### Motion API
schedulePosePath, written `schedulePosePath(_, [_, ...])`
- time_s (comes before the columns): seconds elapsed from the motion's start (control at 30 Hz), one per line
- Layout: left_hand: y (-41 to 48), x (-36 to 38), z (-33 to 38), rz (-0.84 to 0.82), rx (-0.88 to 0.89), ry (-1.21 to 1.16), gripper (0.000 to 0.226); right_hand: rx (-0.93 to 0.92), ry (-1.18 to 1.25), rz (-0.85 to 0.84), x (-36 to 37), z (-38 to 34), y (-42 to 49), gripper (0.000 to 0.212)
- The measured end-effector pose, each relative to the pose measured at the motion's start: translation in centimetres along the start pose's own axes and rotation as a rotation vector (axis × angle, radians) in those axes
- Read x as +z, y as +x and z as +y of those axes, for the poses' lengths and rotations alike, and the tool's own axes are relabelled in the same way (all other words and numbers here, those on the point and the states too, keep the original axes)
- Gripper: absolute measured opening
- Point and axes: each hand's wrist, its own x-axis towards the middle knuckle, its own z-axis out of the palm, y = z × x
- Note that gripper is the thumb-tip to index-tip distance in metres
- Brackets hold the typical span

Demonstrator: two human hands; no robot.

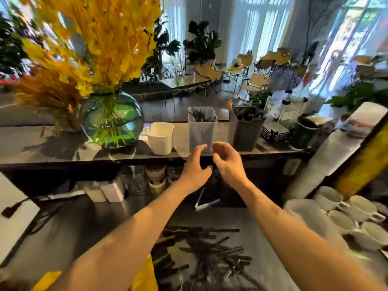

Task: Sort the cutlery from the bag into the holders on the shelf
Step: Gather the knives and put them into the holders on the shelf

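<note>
Bright daylight floods from rear windows (262,24); edges bend, whole frame slightly blurred.

Vase (112,120): round green glass, stems visible inside.
Flowers (100,38): yellow, standing in the vase.
Dried bundle (48,91): golden, just left of the vase.
Mugs (346,213): white, clustered at lower right.
Tongs (206,203): metal, spread in a V.
Folding chairs (254,82): background, near a slatted table (184,80).
</note>
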Motion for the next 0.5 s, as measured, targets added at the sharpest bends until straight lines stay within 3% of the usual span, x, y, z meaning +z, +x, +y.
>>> schedulePosePath(0.5, [-19.7,10.7,-12.2,-0.247,-0.377,-0.06,0.052,0.465,-0.078,-0.135,-2.1,13.6,-26.5,0.029])
